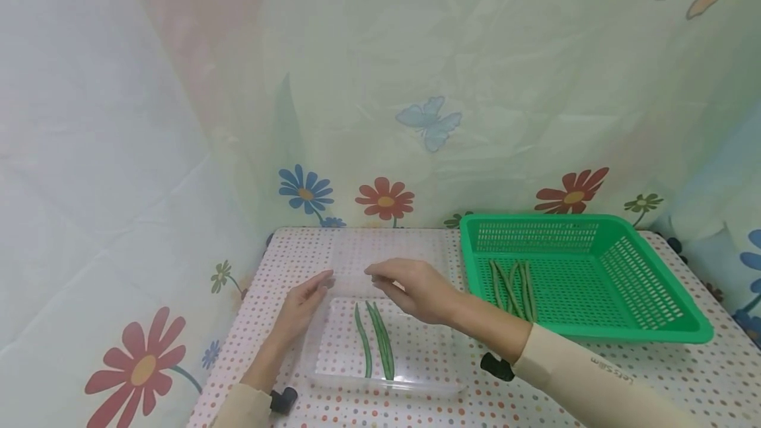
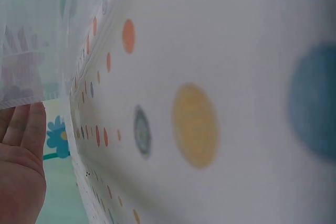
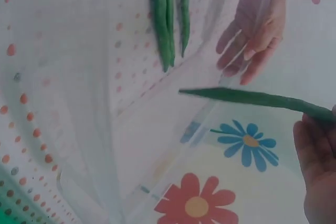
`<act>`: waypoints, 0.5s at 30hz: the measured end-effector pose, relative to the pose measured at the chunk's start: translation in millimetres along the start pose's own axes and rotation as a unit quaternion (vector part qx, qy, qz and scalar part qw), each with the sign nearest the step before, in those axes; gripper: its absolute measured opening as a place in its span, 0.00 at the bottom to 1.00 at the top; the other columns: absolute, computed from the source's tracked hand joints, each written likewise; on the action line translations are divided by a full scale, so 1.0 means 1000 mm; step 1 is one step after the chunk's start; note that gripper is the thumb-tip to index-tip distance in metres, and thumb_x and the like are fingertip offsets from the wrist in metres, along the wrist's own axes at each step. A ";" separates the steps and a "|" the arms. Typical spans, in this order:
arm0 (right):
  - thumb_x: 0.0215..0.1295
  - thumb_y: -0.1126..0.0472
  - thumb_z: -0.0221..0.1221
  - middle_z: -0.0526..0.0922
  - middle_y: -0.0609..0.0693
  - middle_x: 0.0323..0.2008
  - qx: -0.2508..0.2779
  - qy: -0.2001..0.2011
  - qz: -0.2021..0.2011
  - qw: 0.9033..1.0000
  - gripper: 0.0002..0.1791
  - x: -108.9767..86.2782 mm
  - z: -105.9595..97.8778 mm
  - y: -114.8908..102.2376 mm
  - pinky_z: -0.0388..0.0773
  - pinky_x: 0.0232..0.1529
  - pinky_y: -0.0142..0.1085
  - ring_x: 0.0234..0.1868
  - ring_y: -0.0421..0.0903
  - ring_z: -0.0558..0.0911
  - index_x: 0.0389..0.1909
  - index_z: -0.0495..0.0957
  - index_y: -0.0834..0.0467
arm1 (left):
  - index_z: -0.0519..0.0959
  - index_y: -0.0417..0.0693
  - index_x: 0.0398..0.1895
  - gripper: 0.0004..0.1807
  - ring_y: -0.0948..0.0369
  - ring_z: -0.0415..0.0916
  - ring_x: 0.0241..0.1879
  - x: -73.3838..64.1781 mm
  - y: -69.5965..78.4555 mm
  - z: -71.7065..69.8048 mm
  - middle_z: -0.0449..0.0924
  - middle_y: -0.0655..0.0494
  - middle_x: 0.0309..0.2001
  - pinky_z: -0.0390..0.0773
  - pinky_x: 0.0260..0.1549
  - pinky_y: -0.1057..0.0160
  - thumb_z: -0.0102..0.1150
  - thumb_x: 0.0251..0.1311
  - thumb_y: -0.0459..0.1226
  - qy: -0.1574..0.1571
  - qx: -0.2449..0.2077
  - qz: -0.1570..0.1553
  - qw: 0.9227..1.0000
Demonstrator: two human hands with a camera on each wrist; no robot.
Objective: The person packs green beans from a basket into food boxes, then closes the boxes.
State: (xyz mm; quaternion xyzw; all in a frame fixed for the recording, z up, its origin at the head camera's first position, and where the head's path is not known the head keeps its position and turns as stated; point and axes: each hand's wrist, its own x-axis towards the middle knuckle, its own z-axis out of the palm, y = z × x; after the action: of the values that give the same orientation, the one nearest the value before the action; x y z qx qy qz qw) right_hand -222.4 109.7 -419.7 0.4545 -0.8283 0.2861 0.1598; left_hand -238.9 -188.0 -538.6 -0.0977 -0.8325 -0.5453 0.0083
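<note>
My right hand (image 1: 419, 289) is over the back of a clear plastic box (image 1: 428, 383) and pinches one green bean (image 3: 247, 97) near its end. In the right wrist view that bean points out from the fingertips; in the head view the hand hides it. Three more green beans (image 1: 379, 339) lie lengthwise on the box's floor. My left hand (image 1: 299, 306) is at the box's back left corner, its fingers (image 2: 21, 127) fairly straight beside the clear plastic. The box's lid (image 1: 386, 253) is folded back behind it.
A green plastic basket (image 1: 672, 332) stands on the right of the dotted tabletop (image 1: 250, 335), with several green beans (image 1: 514, 289) in its left part. Behind the table hangs a flowered curtain (image 1: 357, 137), close to the back edge.
</note>
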 end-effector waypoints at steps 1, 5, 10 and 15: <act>0.72 0.66 0.64 0.91 0.46 0.47 0.015 -0.010 0.016 1.000 0.15 0.001 0.000 0.000 0.88 0.51 0.32 0.47 0.39 0.88 0.57 0.82 0.56 | 0.74 0.55 0.72 0.21 0.57 0.75 0.70 0.000 0.001 0.000 0.79 0.58 0.69 0.73 0.72 0.57 0.50 0.80 0.40 0.000 0.002 -0.001 1.000; 0.74 0.65 0.61 0.90 0.46 0.39 0.086 -0.057 0.126 0.987 0.16 0.002 0.003 0.001 0.88 0.42 0.30 0.38 0.38 0.87 0.60 0.80 0.57 | 0.74 0.54 0.73 0.22 0.57 0.75 0.70 0.000 0.001 0.000 0.80 0.58 0.68 0.72 0.72 0.56 0.50 0.80 0.41 0.000 0.004 0.000 1.000; 0.74 0.67 0.59 0.87 0.49 0.33 0.173 -0.103 0.246 0.948 0.12 -0.004 0.014 0.010 0.87 0.32 0.30 0.31 0.40 0.87 0.56 0.78 0.60 | 0.74 0.53 0.73 0.22 0.57 0.76 0.70 0.000 0.000 0.000 0.80 0.58 0.68 0.72 0.72 0.56 0.50 0.80 0.41 -0.002 0.000 0.003 1.000; 0.72 0.69 0.60 0.85 0.52 0.32 0.203 -0.125 0.316 0.918 0.09 -0.008 0.029 0.019 0.89 0.31 0.33 0.29 0.43 0.88 0.51 0.78 0.63 | 0.74 0.54 0.72 0.21 0.56 0.75 0.70 0.000 0.001 0.001 0.80 0.57 0.68 0.73 0.72 0.57 0.50 0.80 0.40 0.002 0.001 0.008 1.000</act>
State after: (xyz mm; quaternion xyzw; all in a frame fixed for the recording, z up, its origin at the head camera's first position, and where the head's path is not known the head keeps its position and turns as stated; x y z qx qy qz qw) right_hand -234.0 105.4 -452.9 0.2235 -0.8662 0.4244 -0.1398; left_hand -239.0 -187.2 -538.2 -0.1029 -0.8324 -0.5443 0.0143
